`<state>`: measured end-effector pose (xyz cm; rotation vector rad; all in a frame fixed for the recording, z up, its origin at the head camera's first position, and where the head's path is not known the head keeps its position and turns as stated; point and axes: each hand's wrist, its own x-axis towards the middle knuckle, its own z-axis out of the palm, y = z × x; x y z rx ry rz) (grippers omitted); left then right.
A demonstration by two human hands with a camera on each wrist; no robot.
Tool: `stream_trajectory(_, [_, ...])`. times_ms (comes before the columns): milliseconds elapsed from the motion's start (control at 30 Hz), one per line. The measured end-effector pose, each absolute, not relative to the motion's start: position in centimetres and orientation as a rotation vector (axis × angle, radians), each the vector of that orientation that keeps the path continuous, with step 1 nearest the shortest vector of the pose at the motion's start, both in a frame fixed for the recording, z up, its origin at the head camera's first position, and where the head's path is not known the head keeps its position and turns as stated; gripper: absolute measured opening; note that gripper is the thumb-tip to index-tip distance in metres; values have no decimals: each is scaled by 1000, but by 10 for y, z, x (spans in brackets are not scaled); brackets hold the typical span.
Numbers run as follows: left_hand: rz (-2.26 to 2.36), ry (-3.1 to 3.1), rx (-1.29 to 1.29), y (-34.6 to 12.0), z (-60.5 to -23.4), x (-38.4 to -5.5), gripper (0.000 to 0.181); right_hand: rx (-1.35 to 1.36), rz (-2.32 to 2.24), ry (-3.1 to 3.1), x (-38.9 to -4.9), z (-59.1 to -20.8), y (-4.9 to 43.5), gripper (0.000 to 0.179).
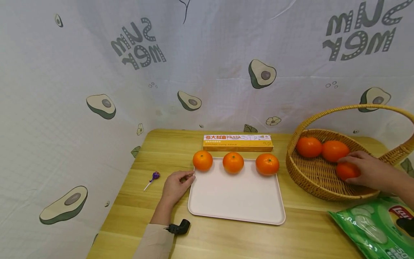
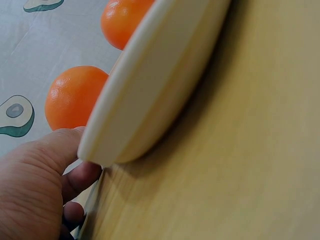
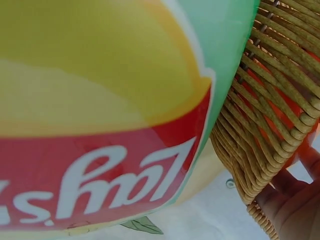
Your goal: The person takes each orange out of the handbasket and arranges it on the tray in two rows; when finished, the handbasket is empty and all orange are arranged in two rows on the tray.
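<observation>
My left hand (image 1: 175, 186) is at the left edge of a white rectangular tray (image 1: 236, 201). In the left wrist view, the thumb lies over the tray's rim (image 2: 125, 85) with fingers below, pinching it. Three oranges stand along the tray's far side: a left orange (image 1: 202, 160), a middle orange (image 1: 233, 163) and a right orange (image 1: 267, 164). Inside the wicker basket (image 1: 304, 183), my right hand (image 1: 370, 171) grips an orange (image 1: 346, 171). Two others lie behind it, one orange (image 1: 308, 147) beside another orange (image 1: 334, 150). In the right wrist view, the basket's side partly hides the held fruit.
A yellow pasta box (image 1: 237, 143) lies behind the tray. Left of my left hand is a purple lollipop (image 1: 156, 175). A green bag of chips (image 1: 368, 226) sits in front of the basket, whose tall handle (image 1: 349, 108) arches above it. A printed curtain (image 1: 210, 72) hangs behind the table.
</observation>
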<state>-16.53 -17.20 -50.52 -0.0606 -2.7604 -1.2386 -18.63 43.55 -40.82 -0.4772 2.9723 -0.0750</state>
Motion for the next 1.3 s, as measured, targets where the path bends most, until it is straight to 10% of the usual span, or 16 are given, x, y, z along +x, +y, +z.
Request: stream_trajectory(1300, [-1242,-2773,-35,-171,-504,-164,23,-715,-232,3227,-158,-385,390,62])
